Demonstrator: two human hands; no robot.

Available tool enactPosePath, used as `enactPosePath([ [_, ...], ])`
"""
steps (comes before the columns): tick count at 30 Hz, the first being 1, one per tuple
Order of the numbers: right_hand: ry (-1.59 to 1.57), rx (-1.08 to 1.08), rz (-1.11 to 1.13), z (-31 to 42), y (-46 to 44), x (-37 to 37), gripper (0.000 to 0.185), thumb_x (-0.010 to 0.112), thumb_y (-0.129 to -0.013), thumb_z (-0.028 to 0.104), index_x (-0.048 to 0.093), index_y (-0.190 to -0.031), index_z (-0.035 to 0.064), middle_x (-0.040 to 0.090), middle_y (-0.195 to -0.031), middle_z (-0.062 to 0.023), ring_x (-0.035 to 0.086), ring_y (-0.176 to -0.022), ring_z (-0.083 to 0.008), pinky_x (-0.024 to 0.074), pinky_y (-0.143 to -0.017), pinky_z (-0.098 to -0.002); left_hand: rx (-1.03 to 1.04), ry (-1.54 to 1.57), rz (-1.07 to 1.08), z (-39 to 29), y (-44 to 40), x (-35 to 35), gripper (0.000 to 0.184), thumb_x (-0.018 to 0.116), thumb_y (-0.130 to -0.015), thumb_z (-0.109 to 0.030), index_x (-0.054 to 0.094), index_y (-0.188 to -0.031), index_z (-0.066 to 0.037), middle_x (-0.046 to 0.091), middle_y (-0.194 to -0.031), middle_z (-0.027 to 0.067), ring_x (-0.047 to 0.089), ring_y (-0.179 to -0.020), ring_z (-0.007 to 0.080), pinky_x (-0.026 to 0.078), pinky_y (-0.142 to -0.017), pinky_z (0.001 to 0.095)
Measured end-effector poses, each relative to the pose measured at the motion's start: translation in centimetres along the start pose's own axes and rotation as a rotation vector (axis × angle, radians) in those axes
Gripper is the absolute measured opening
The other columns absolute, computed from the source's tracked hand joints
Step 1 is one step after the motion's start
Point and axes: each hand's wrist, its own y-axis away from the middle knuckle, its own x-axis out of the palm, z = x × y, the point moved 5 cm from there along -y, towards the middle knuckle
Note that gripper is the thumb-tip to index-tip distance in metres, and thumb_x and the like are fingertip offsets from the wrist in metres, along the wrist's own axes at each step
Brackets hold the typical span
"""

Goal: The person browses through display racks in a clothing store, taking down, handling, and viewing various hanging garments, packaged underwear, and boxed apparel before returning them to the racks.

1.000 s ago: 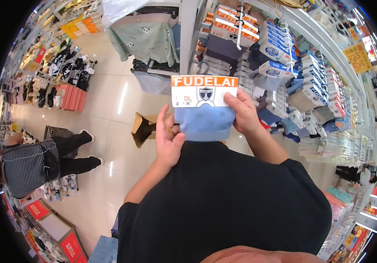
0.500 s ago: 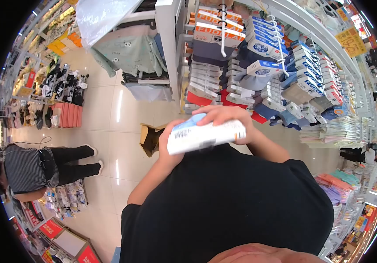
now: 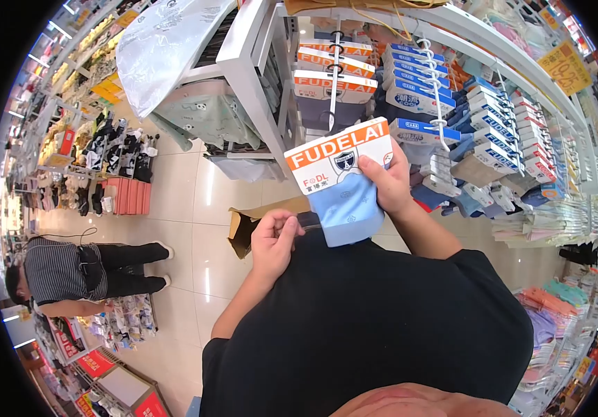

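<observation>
My right hand (image 3: pixel 391 179) grips a pack of light blue underwear (image 3: pixel 348 205) by its right side, thumb on the front. Its white card header with an orange FUDELAI band (image 3: pixel 338 154) faces me, tilted, and the blue printed cloth hangs below. To the left of the pack, my left hand (image 3: pixel 276 243) is closed, thumb pressed against the curled fingers. A small dark strip (image 3: pixel 308 221) shows between those fingers and the cloth; whether the hand holds it I cannot make out. Just beyond the pack, similar orange-headed packs (image 3: pixel 335 85) hang on a rack hook.
Rows of blue-headed packs (image 3: pixel 414 97) hang on hooks to the right. An open cardboard box (image 3: pixel 243 233) stands on the floor. A person in a striped top (image 3: pixel 62 270) is at the left by a sock display. A grey rack post (image 3: pixel 243 42) rises ahead.
The pack has turned from its white, barcoded side to its printed front and is more upright. My left hand has let go of its edge and moved apart from it. My view has shifted slightly.
</observation>
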Motion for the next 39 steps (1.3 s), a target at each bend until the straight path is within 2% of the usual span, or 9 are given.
enactPosePath([
  [4, 0.151, -0.144, 0.044, -0.6, -0.8, -1.3, 0.036, 0.062, -0.088, 0.009, 0.050, -0.119, -0.0034, 0.062, -0.111, -0.0105, 0.058, -0.100, -0.0129, 0.0444, -0.089, -0.0283, 0.030, -0.009, -0.052, 0.7, -0.5, 0.3, 0.010, 0.053, -0.097, -0.010, 0.055, -0.102, -0.002, 0.063, -0.077, 0.0082, 0.047, -0.051, 0.0052, 0.036, -0.046, 0.0173],
  [7, 0.186, -0.106, 0.065, -1.5, -1.4, -2.5, 0.036, 0.062, -0.087, 0.009, 0.051, -0.119, -0.0034, 0.063, -0.109, -0.0102, 0.059, -0.098, -0.0129, 0.0449, -0.087, -0.0278, -0.043, 0.005, -0.114, 1.6, -0.1, 0.5, 0.009, 0.054, -0.096, -0.009, 0.055, -0.101, -0.001, 0.063, -0.078, 0.0041, 0.050, -0.058, 0.0025, 0.038, -0.048, 0.0163],
  [13, 0.354, -0.135, -0.059, -2.9, -3.9, -4.0, 0.031, 0.066, -0.086, 0.012, 0.056, -0.113, -0.0009, 0.066, -0.103, -0.0093, 0.060, -0.094, -0.0138, 0.0466, -0.084, -0.0281, -0.049, 0.006, -0.222, 1.9, 0.9, -0.4, 0.008, 0.053, -0.096, -0.007, 0.055, -0.100, 0.000, 0.063, -0.077, 0.0064, 0.047, -0.054, 0.0034, 0.038, -0.048, 0.0167],
  [18, 0.778, -0.186, -0.107, -4.0, -4.9, -4.8, 0.053, 0.074, -0.079, 0.015, 0.045, -0.121, 0.0004, 0.058, -0.115, -0.0173, 0.058, -0.106, -0.0232, 0.0460, -0.089, -0.0338, -0.036, 0.006, -0.228, 1.9, 0.6, -0.7, 0.008, 0.052, -0.096, -0.006, 0.054, -0.100, 0.001, 0.062, -0.076, 0.0079, 0.047, -0.053, 0.0047, 0.037, -0.048, 0.0170],
  [26, 1.229, 0.370, 0.075, -12.8, 2.0, -7.5, 0.047, 0.073, -0.079, 0.028, 0.054, -0.112, 0.0000, 0.063, -0.105, -0.0184, 0.062, -0.092, -0.0313, 0.0501, -0.078, -0.0386, -0.048, -0.014, -0.220, 2.4, 0.8, -3.6, 0.010, 0.052, -0.096, -0.007, 0.053, -0.103, 0.000, 0.062, -0.078, 0.0088, 0.046, -0.052, 0.0052, 0.039, -0.048, 0.0176],
  [29, 1.278, 0.551, 0.126, -15.7, 2.9, -7.8, 0.049, 0.070, -0.078, 0.029, 0.055, -0.119, 0.0059, 0.066, -0.099, -0.0155, 0.064, -0.089, -0.0344, 0.0518, -0.077, -0.0426, -0.102, -0.018, -0.240, 2.5, 0.6, -4.2, 0.013, 0.053, -0.096, -0.007, 0.051, -0.107, 0.000, 0.063, -0.080, 0.0096, 0.047, -0.053, 0.0056, 0.040, -0.049, 0.0179],
  [35, 1.358, 0.064, 0.071, -21.4, 2.6, -8.2, 0.030, 0.063, -0.082, 0.034, 0.066, -0.105, 0.0140, 0.067, -0.091, -0.0143, 0.064, -0.085, -0.0344, 0.0517, -0.073, -0.0441, -0.024, -0.028, -0.263, 2.1, 0.5, -5.1, 0.029, 0.051, -0.096, -0.008, 0.040, -0.122, -0.001, 0.063, -0.100, 0.0145, 0.055, -0.064, 0.0089, 0.043, -0.057, 0.0193],
  [38, 1.228, 0.583, 0.294, -17.6, 1.5, -5.3, 0.028, 0.066, -0.082, 0.028, 0.068, -0.100, 0.0072, 0.065, -0.100, -0.0176, 0.062, -0.093, -0.0363, 0.0499, -0.078, -0.0415, -0.033, -0.040, -0.337, 2.1, 1.0, -6.0, 0.033, 0.050, -0.096, -0.007, 0.038, -0.126, 0.000, 0.060, -0.112, 0.0156, 0.059, -0.071, 0.0107, 0.043, -0.059, 0.0200],
  [39, 1.200, 0.492, 0.285, -17.6, 1.8, -5.3, 0.026, 0.066, -0.081, 0.028, 0.068, -0.097, 0.0079, 0.065, -0.098, -0.0165, 0.062, -0.091, -0.0355, 0.0500, -0.077, -0.0422, -0.030, -0.039, -0.369, 2.2, 1.1, -6.3, 0.035, 0.051, -0.096, -0.008, 0.038, -0.128, -0.001, 0.059, -0.116, 0.0152, 0.061, -0.073, 0.0112, 0.041, -0.058, 0.0196],
])
